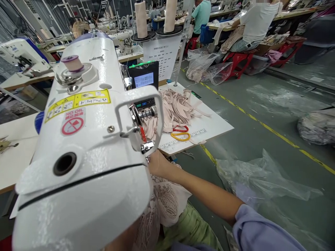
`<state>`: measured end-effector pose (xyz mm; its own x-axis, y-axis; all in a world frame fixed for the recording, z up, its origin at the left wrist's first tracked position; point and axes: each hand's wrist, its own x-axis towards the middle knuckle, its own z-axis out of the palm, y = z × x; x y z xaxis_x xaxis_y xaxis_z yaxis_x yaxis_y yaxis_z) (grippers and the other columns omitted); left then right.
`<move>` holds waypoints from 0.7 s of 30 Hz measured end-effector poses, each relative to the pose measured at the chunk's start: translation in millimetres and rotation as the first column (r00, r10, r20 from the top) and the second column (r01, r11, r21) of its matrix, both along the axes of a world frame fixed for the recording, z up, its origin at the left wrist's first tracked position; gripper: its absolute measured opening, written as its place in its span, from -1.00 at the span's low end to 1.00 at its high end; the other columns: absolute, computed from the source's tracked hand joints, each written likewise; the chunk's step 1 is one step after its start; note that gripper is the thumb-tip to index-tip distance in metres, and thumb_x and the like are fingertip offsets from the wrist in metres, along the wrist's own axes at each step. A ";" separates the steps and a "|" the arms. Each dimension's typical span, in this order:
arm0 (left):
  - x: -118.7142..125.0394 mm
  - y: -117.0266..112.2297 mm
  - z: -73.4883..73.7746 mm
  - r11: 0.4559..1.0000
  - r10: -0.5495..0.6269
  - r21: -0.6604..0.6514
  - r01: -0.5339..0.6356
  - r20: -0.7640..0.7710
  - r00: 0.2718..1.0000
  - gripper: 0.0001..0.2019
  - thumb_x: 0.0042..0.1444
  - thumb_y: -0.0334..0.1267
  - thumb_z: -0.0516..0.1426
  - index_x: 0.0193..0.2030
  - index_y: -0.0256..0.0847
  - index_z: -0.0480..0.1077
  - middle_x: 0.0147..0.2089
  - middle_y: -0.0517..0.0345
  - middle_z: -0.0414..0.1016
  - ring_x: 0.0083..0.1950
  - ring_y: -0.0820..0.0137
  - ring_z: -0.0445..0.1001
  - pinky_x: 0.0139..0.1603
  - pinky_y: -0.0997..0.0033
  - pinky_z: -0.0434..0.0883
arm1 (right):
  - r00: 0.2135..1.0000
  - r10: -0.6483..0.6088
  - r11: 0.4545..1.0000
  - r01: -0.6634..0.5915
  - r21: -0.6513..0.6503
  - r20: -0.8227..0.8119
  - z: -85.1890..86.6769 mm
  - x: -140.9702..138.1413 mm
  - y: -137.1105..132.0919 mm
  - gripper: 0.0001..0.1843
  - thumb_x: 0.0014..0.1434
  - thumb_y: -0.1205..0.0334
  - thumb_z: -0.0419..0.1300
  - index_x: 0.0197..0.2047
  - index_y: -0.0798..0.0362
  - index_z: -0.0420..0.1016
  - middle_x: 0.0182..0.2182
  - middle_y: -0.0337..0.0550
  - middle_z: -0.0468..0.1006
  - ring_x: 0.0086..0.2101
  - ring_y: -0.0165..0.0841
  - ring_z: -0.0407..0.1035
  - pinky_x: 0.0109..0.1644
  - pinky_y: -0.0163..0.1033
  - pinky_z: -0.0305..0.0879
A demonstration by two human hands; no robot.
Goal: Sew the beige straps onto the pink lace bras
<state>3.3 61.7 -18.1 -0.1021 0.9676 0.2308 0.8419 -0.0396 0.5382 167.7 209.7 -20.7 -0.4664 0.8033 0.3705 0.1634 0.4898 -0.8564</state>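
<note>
My right hand (158, 164) is at the needle end of a white sewing machine (86, 139). The machine head covers its fingers, so I cannot see whether they hold anything. Below that hand, a pale pink lace garment piece (167, 200) hangs down over my lap. Only a bit of my left forearm shows at the bottom edge, beneath the machine head; the left hand itself is hidden. Scissors with red and yellow handles (180, 136) lie on the white table (214, 127) beyond my right hand, beside a pile of beige fabric strips (176, 104).
Two beige thread cones (141, 19) stand behind the machine, near a lit control panel (143, 81) and a printed sheet (163, 57). Clear plastic bags (259, 174) lie on the floor at right. Co-workers (259, 22) sit at further tables, one on a red stool (238, 62).
</note>
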 end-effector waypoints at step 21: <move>-14.6 -10.3 1.7 0.996 0.009 0.084 0.001 -0.125 0.992 -0.75 0.26 -0.13 0.09 -0.07 -0.11 0.54 -0.13 0.09 0.69 -0.15 0.26 0.64 -0.14 0.39 0.47 | 0.996 -0.059 0.996 0.063 0.069 -0.060 -18.0 -5.2 1.4 -0.86 0.10 0.40 0.15 -0.27 0.05 0.50 -0.24 -0.18 0.48 -0.25 -0.33 0.39 -0.17 -0.30 0.33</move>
